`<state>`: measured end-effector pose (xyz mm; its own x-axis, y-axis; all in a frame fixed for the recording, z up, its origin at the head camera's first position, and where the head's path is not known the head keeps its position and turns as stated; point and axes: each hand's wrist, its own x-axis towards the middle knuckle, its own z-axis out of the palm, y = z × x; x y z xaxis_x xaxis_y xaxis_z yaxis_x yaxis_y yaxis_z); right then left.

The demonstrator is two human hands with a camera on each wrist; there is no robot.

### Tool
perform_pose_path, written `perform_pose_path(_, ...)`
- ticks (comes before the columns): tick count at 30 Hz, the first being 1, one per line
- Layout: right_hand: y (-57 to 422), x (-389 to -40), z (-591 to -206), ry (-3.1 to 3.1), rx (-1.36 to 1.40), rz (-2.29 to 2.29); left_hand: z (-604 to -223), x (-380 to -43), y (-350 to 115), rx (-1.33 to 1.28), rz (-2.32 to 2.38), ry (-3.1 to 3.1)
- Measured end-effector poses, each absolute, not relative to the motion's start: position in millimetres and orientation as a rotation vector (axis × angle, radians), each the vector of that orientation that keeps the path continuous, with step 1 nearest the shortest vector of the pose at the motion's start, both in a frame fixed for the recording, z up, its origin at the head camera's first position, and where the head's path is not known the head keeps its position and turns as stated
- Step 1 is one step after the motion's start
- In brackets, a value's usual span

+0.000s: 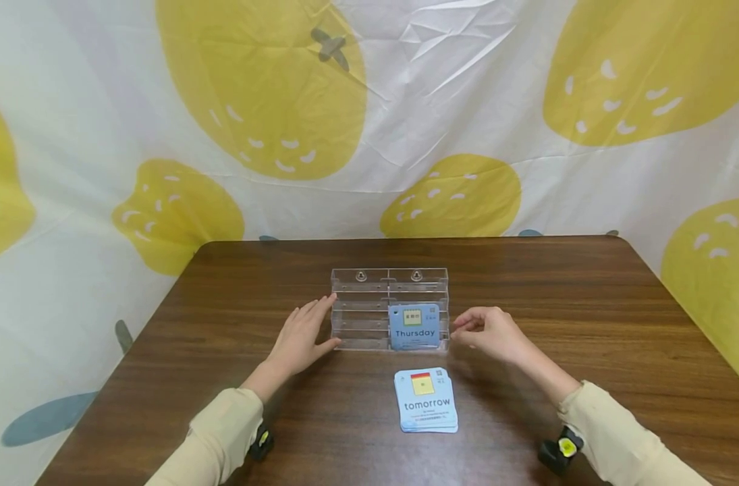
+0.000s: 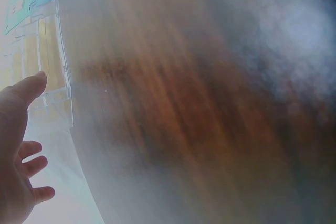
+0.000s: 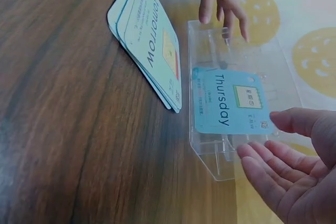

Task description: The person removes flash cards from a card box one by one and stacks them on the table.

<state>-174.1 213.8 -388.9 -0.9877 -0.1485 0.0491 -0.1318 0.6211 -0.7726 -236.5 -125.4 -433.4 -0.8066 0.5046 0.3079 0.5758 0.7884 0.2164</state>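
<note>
A clear plastic card rack [image 1: 360, 324] with two columns of tiered pockets stands on the table. A blue "Thursday" card [image 1: 414, 328] sits in the front pocket of its right column. At the rack's left side is my left hand [image 1: 299, 337], fingers and thumb spread, the tips right at the plastic edge. My right hand [image 1: 493, 332] is beside the right end, its fingers loosely bent and nothing between them; the right wrist view shows the thumb near the card's edge. In front of the rack lies a stack of blue cards [image 1: 426, 401], "tomorrow" on top.
The brown wooden table [image 1: 515, 283] reaches back to a white curtain [image 1: 393, 135] printed with yellow lemons. Black wrist cameras sit under both cream sleeves [image 1: 624, 425].
</note>
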Motion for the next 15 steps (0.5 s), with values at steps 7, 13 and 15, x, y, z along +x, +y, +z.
perform_pose_path(7, 208, -181, -393, 2.838, -0.28, -1.462, -434, -236, -126, -0.842, -0.452, -2.748)
perform_pose_path(13, 199, -181, -382, 2.802, -0.32, -1.629, -434, -237, -126, -0.847, -0.456, -2.734)
perform_pose_path(15, 196, -183, -382, 2.802, -0.313, -1.663, -434, -237, -126, -0.847, -0.456, -2.731)
